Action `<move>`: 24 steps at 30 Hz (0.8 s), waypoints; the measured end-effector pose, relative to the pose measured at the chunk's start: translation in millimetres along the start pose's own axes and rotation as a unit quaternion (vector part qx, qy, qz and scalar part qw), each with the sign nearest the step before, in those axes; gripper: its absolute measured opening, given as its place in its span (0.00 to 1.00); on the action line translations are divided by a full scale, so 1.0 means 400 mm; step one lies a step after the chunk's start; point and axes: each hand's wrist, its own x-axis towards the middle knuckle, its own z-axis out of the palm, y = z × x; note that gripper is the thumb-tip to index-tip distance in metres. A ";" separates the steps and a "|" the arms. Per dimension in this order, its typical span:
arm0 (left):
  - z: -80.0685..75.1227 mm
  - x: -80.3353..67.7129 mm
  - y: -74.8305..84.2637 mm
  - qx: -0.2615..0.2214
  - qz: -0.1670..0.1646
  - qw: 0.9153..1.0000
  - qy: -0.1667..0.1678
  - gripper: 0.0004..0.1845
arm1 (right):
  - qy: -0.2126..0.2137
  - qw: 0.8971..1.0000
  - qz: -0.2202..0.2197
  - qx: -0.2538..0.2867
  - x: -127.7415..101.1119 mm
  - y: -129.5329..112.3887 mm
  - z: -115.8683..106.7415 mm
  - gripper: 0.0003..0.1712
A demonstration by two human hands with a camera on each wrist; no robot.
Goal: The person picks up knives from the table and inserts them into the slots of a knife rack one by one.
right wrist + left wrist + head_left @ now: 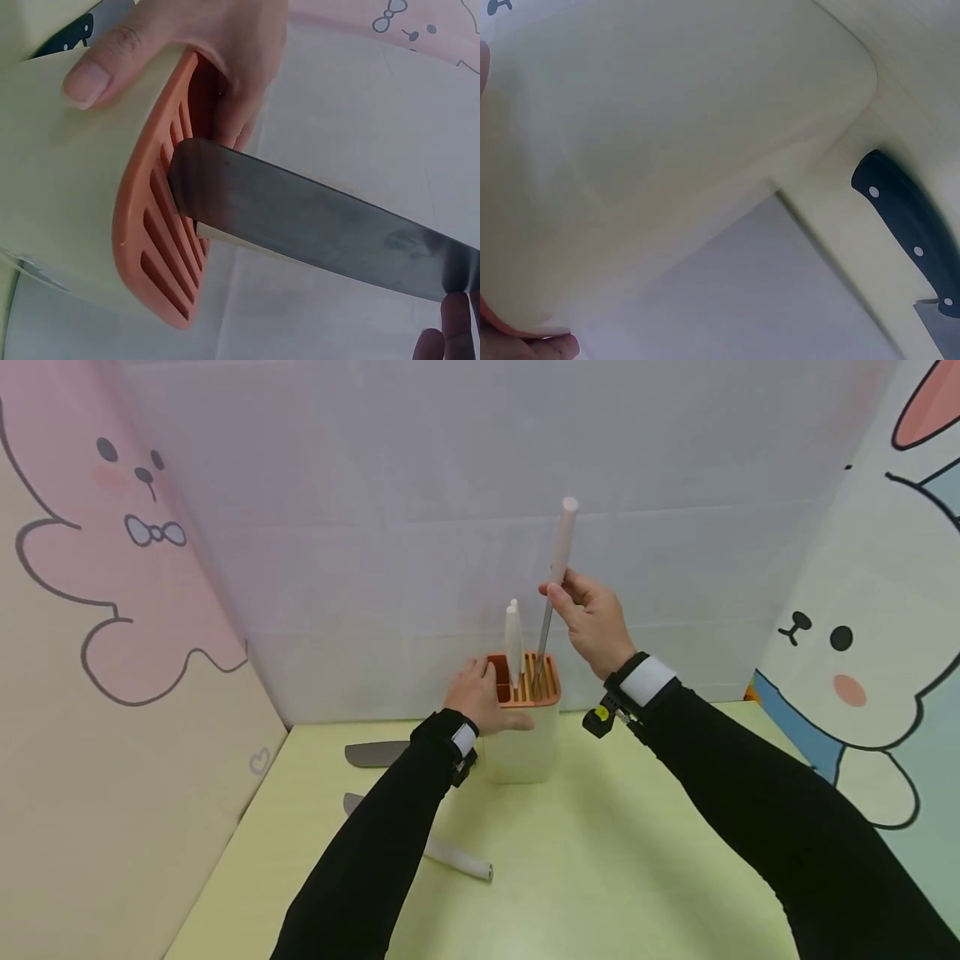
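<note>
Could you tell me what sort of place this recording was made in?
Probably a staged recording booth, not a real kitchen: cartoon rabbit panels and a plain white backdrop enclose a pale green table, where the left hand steadies a knife block and the right hand holds a knife.

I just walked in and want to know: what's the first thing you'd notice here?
Probably the long knife that the right hand holds upright by its pale handle, blade tip entering the orange slotted top of the cream knife block at the back of the green table. The left hand grips the block. Two more knives lie on the table to the left.
</note>
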 end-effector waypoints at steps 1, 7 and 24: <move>0.002 0.000 0.001 0.009 0.001 1.000 -0.003 0.67 | -0.002 1.000 0.001 -0.001 0.001 0.002 0.002 0.27; 0.000 -0.005 0.013 0.032 -0.007 0.999 -0.021 0.63 | -0.013 1.000 0.003 -0.003 0.007 0.014 0.012 0.27; 0.009 0.004 0.020 0.059 0.018 0.998 -0.028 0.59 | -0.053 0.998 0.016 -0.028 0.000 0.069 0.034 0.22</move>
